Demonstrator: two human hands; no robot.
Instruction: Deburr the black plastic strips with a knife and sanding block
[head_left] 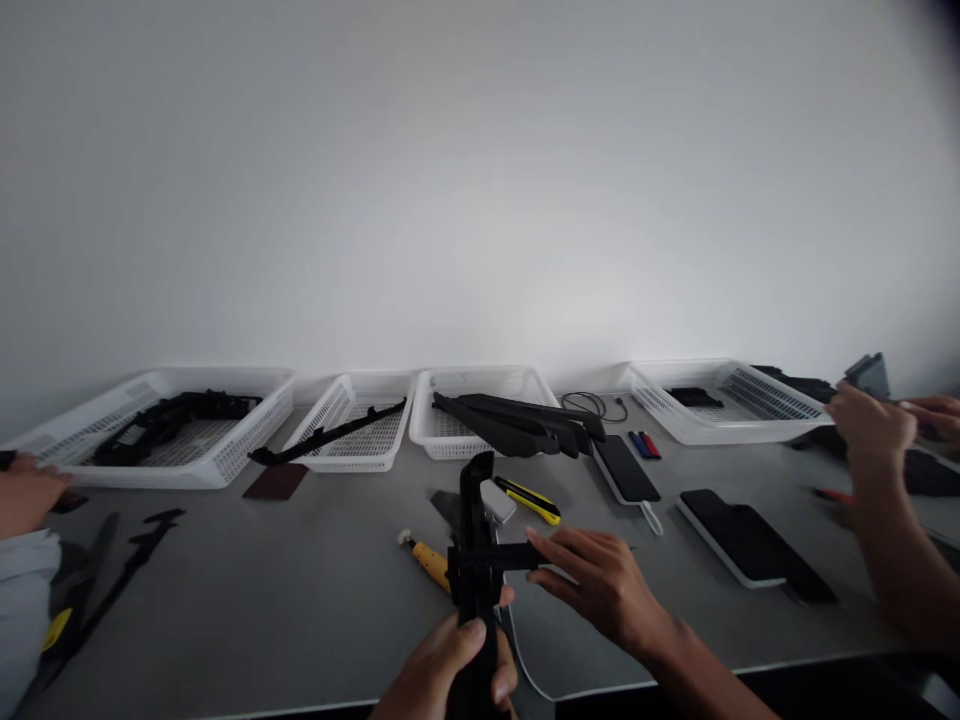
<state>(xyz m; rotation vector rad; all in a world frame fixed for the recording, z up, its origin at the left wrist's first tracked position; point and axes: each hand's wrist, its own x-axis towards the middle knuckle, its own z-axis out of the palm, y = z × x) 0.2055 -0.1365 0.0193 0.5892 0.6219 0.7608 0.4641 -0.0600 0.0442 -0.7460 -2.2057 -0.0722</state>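
With our left hand [444, 660], we hold the black plastic part [474, 505] nearly upright by the table [300, 600], the fingers wrapped closely around its lower end. Our right hand's [600, 580] fingers pinch the dark bar [514, 556], which points sideways from this part.

Free to pass low over the grey tabletop [300, 590], between the black notched strip [126, 565] and the yellow-handled tool [430, 565]. Hemmed in ahead by the yellow utility knife [531, 500] and the black plastic blades [517, 428] overhanging a white basket [450, 450]. Narrower between the right hand [600, 585] and the phone-like slab [724, 535]. Unobstructed above, before the pale wall [480, 180].
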